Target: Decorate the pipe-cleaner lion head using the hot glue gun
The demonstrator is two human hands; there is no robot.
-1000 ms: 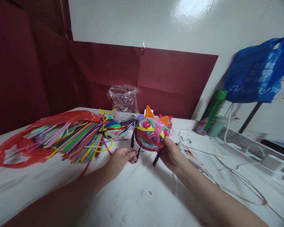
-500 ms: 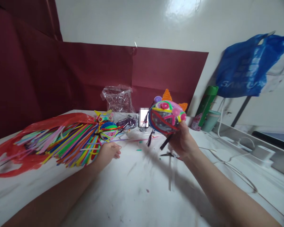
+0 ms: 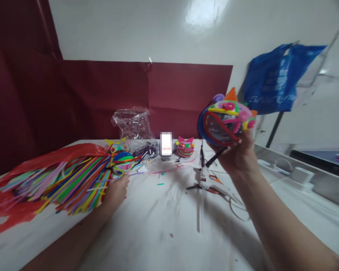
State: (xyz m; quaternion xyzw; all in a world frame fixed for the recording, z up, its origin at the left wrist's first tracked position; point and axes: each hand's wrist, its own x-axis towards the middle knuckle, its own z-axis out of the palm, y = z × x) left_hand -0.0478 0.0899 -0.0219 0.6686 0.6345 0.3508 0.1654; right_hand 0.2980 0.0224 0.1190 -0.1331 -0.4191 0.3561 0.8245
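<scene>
My right hand (image 3: 238,154) is closed around a round pipe-cleaner animal-head craft (image 3: 223,124), raised above the table. It has orange pointed ears, pink and yellow trim, a clear red-edged panel and dark tassels hanging below. My left hand (image 3: 117,190) is low over the table with its fingers curled; nothing shows in them. Just beyond its fingers is a second round craft (image 3: 122,163), blue, green and yellow; whether they touch I cannot tell. A bundle of colourful pipe cleaners (image 3: 73,184) lies on a red plastic bag (image 3: 25,165) left of that hand.
A smaller pink-eared craft (image 3: 185,147) stands at the back beside a phone-like upright object (image 3: 165,145). Crumpled clear plastic (image 3: 134,122) is behind. Orange-handled scissors (image 3: 214,179), a glue gun (image 3: 202,184) and a cable (image 3: 238,214) lie to the right. A blue bag (image 3: 272,81) hangs on the wall.
My right hand has lifted the craft up and to the right, uncovering the pink-eared craft and scissors. My left hand has shifted slightly left, closer to the second craft. The whole view has turned somewhat.
</scene>
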